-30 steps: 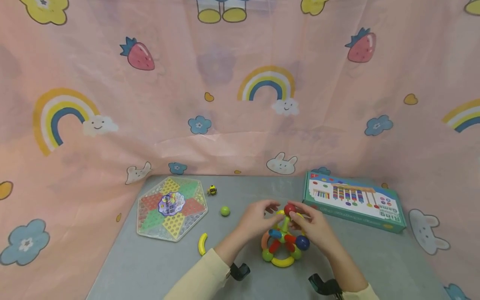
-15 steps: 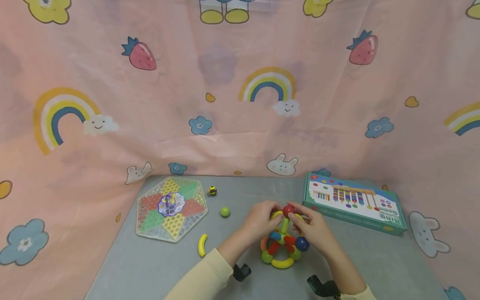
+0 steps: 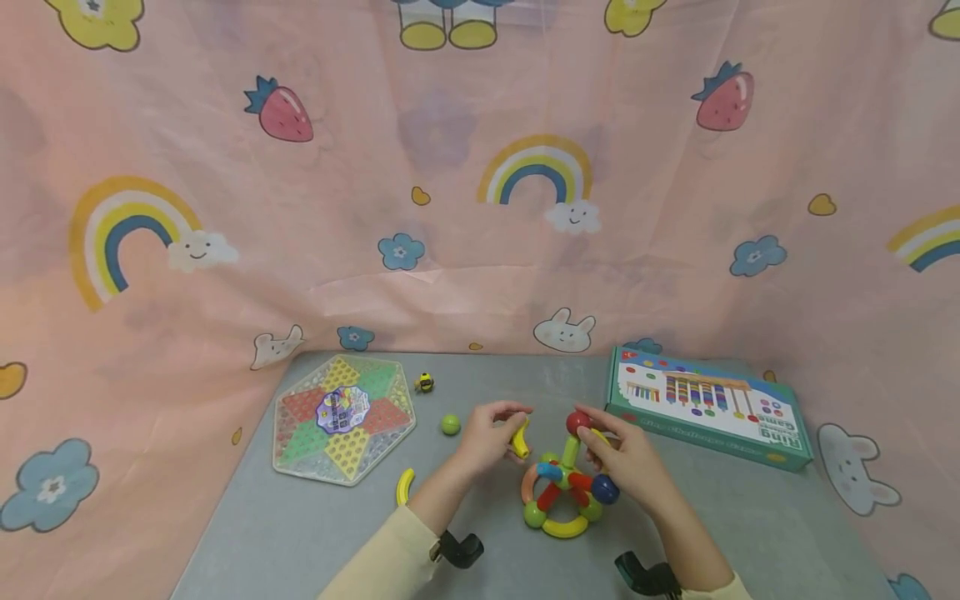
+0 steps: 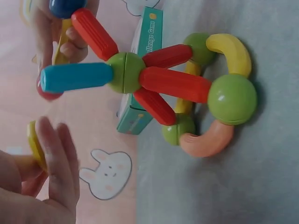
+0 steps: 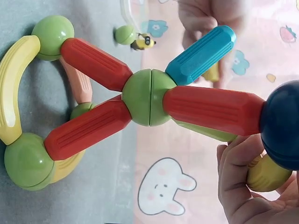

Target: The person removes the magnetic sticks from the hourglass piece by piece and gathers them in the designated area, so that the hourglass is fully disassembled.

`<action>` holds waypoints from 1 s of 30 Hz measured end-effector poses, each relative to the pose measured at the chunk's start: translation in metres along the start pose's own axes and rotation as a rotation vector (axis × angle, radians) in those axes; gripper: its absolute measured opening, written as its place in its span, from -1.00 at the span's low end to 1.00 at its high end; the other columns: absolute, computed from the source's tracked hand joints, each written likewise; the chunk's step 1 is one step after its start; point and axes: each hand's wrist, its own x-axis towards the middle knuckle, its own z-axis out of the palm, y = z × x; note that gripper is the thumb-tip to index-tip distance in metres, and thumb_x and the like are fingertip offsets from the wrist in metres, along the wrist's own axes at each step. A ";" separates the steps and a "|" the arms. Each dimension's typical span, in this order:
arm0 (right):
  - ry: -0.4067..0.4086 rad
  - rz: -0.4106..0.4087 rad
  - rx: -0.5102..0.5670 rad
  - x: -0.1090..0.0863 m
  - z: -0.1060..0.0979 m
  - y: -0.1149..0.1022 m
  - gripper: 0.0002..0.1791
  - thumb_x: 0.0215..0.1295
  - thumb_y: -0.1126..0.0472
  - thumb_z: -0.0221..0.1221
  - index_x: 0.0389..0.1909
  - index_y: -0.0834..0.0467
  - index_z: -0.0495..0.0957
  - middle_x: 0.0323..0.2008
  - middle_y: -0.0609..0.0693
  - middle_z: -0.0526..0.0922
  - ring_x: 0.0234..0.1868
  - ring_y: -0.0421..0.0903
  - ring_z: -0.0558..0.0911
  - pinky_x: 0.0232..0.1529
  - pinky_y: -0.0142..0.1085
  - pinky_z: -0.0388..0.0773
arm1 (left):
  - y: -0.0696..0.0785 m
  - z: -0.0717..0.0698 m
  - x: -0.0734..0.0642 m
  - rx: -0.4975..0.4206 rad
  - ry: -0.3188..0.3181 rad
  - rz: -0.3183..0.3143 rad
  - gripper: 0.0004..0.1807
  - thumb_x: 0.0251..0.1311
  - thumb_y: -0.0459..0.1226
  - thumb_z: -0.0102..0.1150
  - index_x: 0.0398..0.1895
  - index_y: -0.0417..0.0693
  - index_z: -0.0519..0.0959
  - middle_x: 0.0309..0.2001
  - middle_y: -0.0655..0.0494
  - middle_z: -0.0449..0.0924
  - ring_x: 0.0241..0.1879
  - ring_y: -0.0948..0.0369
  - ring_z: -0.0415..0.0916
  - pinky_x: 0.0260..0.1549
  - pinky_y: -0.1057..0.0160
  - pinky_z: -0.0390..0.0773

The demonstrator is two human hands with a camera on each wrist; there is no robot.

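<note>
A magnetic ball-and-stick structure [image 3: 552, 497] stands on the grey table. Green balls and curved rods form its base ring, and red sticks rise to a central green ball [image 5: 149, 97]. From there a blue stick [image 4: 77, 77], a red stick tipped with a dark blue ball [image 3: 605, 488] and a green stick topped by a red ball [image 3: 578, 422] fan out. My left hand [image 3: 483, 440] pinches a yellow curved rod [image 3: 521, 439], apart from the structure on its left. With its fingers at the red ball, my right hand [image 3: 636, 457] holds another yellow curved rod [image 5: 267, 173].
On the left lie a hexagonal Chinese checkers set [image 3: 345, 417], a loose green ball [image 3: 450, 424], a small toy bee [image 3: 424, 382] and a loose yellow curved rod [image 3: 404, 486]. A green game box [image 3: 708, 406] sits at the back right, before a pink printed cloth [image 3: 480, 283].
My left hand has drawn away leftward from the red ball, carrying the yellow curved rod with it. My right hand stays at the top of the structure.
</note>
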 end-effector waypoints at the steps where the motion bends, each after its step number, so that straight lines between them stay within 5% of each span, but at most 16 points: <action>1: 0.001 0.001 0.000 0.000 0.000 0.000 -0.46 0.48 -0.02 0.15 0.40 0.05 0.42 0.08 0.18 0.59 -0.39 -0.12 0.61 -0.36 -0.35 0.60 | -0.002 -0.002 -0.001 -0.004 -0.005 -0.022 -0.74 0.46 -0.17 0.13 0.06 -0.04 0.67 -0.07 -0.07 0.59 -0.48 0.21 0.60 -0.39 0.04 0.73; 5: 0.002 0.014 -0.009 -0.001 0.001 0.000 -0.45 0.48 -0.02 0.15 0.41 0.04 0.42 0.09 0.17 0.59 -0.37 -0.09 0.62 -0.35 -0.34 0.60 | -0.012 -0.009 -0.008 -0.039 -0.070 -0.081 -0.61 0.39 -0.18 0.23 0.21 -0.11 0.60 0.09 -0.11 0.60 -0.27 0.20 0.64 -0.19 0.10 0.72; 9: -0.003 0.025 -0.002 -0.001 0.001 0.001 -0.44 0.47 -0.02 0.16 0.41 0.05 0.41 0.10 0.17 0.58 -0.35 -0.06 0.63 -0.33 -0.34 0.61 | -0.015 -0.015 -0.020 -0.044 -0.152 -0.067 -0.32 0.22 -0.26 0.39 0.41 -0.11 0.42 0.39 -0.12 0.40 0.11 0.06 0.63 0.18 0.02 0.55; 13: -0.012 0.017 0.018 -0.001 0.000 0.002 -0.43 0.47 -0.02 0.16 0.42 0.06 0.40 0.11 0.18 0.57 -0.35 -0.08 0.62 -0.32 -0.34 0.62 | -0.012 -0.020 -0.029 0.032 -0.158 -0.020 -0.18 0.15 -0.26 0.45 0.49 -0.03 0.31 0.44 -0.08 0.34 0.13 0.06 0.64 0.22 0.05 0.52; 17: -0.012 0.013 0.031 -0.002 -0.001 0.002 -0.44 0.48 0.00 0.15 0.42 0.07 0.39 0.11 0.18 0.56 -0.36 -0.10 0.61 -0.32 -0.33 0.62 | -0.012 -0.029 -0.037 0.200 -0.103 0.033 -0.16 0.08 -0.16 0.52 0.45 0.03 0.35 0.33 -0.04 0.43 -0.07 0.15 0.66 -0.01 0.11 0.64; 24: -0.018 0.015 0.034 -0.002 -0.001 0.000 -0.46 0.49 0.02 0.15 0.41 0.08 0.40 0.06 0.17 0.56 -0.34 0.00 0.62 -0.32 -0.33 0.62 | -0.030 -0.071 -0.050 0.686 0.029 0.200 -0.20 -0.09 -0.07 0.60 0.29 0.01 0.52 0.22 0.02 0.54 0.26 0.01 0.41 0.23 -0.14 0.44; 30: -0.023 0.017 0.027 0.000 -0.001 -0.002 -0.44 0.49 0.01 0.14 0.42 0.10 0.39 0.05 0.19 0.56 -0.32 0.02 0.63 -0.26 -0.27 0.65 | -0.045 -0.103 -0.061 0.769 0.063 0.206 -0.19 -0.16 -0.11 0.65 0.25 -0.09 0.55 0.19 -0.01 0.56 0.27 -0.07 0.40 0.23 -0.22 0.42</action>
